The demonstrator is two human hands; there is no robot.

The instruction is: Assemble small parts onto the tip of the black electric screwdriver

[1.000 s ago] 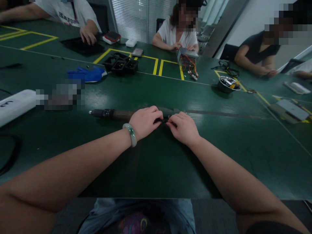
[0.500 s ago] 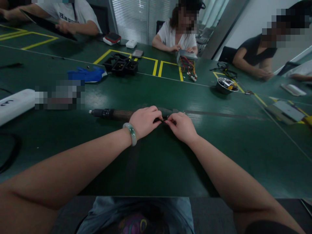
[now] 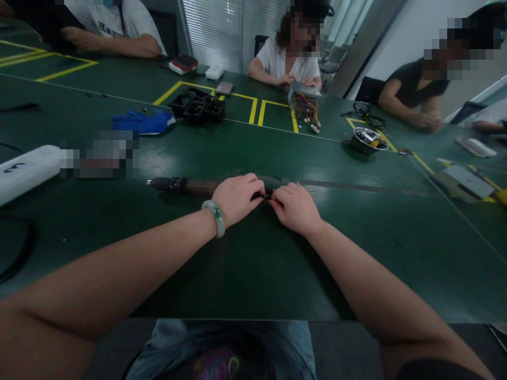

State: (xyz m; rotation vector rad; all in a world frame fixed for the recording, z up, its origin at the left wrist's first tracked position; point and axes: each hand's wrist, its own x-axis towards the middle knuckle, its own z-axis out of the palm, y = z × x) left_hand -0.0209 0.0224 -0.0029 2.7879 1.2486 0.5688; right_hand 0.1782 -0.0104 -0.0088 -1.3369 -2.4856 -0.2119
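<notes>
My left hand [image 3: 238,197], with a pale green bangle at the wrist, is closed, its thumb and fingers pinched on a small dark piece [image 3: 266,196]. From the other side my right hand [image 3: 297,209] pinches at the same piece, fingertips almost meeting the left ones. Most of that piece is covered by fingers, so its kind cannot be made out. Just behind both hands lies a long dark tool, seemingly an electric screwdriver [image 3: 171,184], its metal tip pointing left. My hands hide its middle.
The green table [image 3: 253,274] has yellow tape marks. Around it are a white power strip [image 3: 29,171], a blue glove [image 3: 142,122], black bins [image 3: 198,105], a metal bowl [image 3: 368,141] and a metal box with coloured wires [image 3: 304,97]. Several people sit across.
My hands stay in nearly the same place, the right fingers slightly more curled over the small piece. At upper left, another person's dark flat panel has shifted left and tilted.
</notes>
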